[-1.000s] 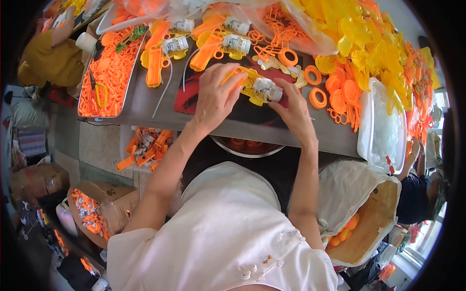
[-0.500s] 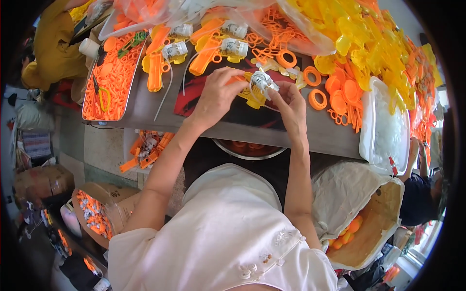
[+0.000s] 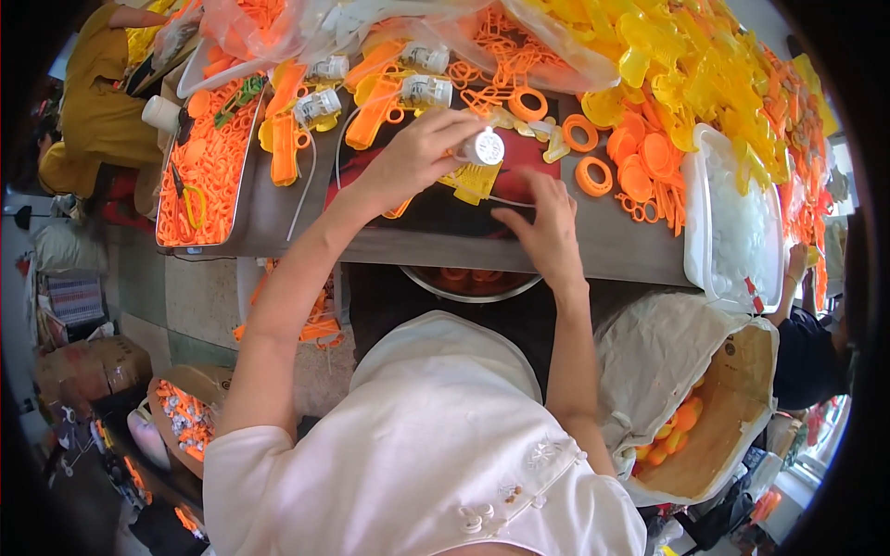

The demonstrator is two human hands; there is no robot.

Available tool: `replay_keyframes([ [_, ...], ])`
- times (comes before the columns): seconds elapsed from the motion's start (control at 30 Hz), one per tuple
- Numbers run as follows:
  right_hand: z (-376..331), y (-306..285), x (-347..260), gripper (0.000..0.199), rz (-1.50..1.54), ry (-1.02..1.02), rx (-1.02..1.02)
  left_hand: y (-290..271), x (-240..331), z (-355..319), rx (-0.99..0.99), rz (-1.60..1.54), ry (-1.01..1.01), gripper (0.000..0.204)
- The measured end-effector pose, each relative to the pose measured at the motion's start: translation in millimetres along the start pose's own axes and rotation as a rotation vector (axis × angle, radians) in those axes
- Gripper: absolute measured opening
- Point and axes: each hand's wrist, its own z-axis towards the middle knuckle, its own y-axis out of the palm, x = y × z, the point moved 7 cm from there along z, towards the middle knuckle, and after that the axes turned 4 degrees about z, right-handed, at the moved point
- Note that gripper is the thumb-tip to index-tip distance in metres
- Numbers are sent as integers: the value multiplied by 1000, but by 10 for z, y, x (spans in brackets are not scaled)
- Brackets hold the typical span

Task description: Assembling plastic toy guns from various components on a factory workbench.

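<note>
My left hand is closed around a toy-gun assembly with an orange grip and a yellow see-through part. Its white cylinder points its round end upward, beside my fingertips. A thin pale tube trails from the assembly toward my right hand. To the right of it, my right hand is held over the table edge, thumb and fingers apart, with nothing visible in it. Several similar orange-and-yellow toy-gun assemblies with white cylinders lie beyond my left hand.
A tray of small orange parts with scissors stands at left. Orange rings lie right, before a yellow parts heap. A white bin holds clear pieces. Below are a lined carton and a metal bowl. Other people work nearby.
My right hand has let go of the white cylinder and drawn back toward the table edge, opening. The cylinder has turned so its round white end faces up. My left hand still holds the assembly.
</note>
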Motion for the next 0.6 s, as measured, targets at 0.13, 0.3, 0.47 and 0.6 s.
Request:
replay_keyframes([
  [0.13,-78,50,-32,19,-330,-221,-72,87,-211,-172,78,-242,-145,45],
  [0.3,-176,248,-283,8,-98,-130,-276,194,-348,-271,119,-321,-186,45],
  [0.47,-210,406,-260,6,-82,3,-156,175,-254,-235,129,-257,-176,46],
  [0.6,14,489,63,14,-287,11,242,184,-207,-220,261,-241,-147,46],
])
